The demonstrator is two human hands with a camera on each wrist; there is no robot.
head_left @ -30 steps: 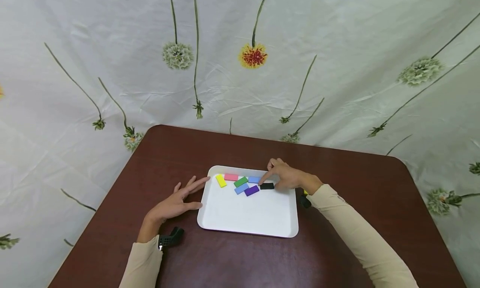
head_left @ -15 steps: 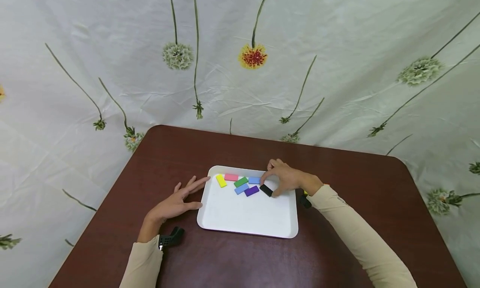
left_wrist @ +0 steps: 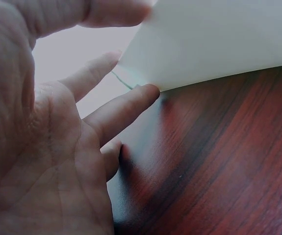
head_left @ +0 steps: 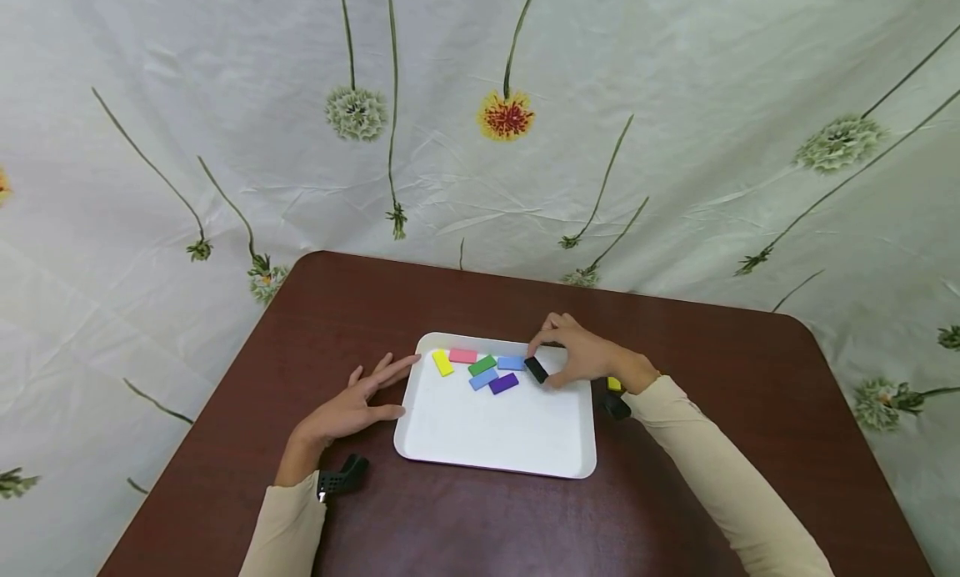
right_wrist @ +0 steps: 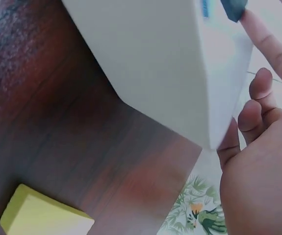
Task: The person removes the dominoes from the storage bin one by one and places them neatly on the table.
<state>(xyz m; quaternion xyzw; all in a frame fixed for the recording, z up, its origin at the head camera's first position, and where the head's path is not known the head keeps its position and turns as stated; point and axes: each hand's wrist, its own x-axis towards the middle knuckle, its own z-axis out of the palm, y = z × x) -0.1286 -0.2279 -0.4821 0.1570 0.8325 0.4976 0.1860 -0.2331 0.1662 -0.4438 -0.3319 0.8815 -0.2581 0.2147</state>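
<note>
My right hand (head_left: 581, 353) pinches a small black block (head_left: 536, 370) between thumb and index finger, over the right part of a white tray (head_left: 495, 435). In the right wrist view, the index fingertip meets the end of the dark block (right_wrist: 235, 9). Left of it in the tray lie a light blue block (head_left: 511, 363), a purple block (head_left: 503, 383), a second light blue block (head_left: 483, 379), a green block (head_left: 482, 365), a pink block (head_left: 462, 356) and a yellow block (head_left: 442, 363). My left hand (head_left: 351, 406) rests with extended fingers at the tray's left rim.
The tray stands on a dark red-brown table (head_left: 450, 519). Beyond the tray's right side sits a yellow block (right_wrist: 45, 213), partly hidden by the right wrist in the head view. A floral cloth (head_left: 450, 168) hangs behind the table.
My right hand has taken the black block between thumb and index finger, turned it from level to slanted, and shifted slightly right. The left hand has stayed in place.
</note>
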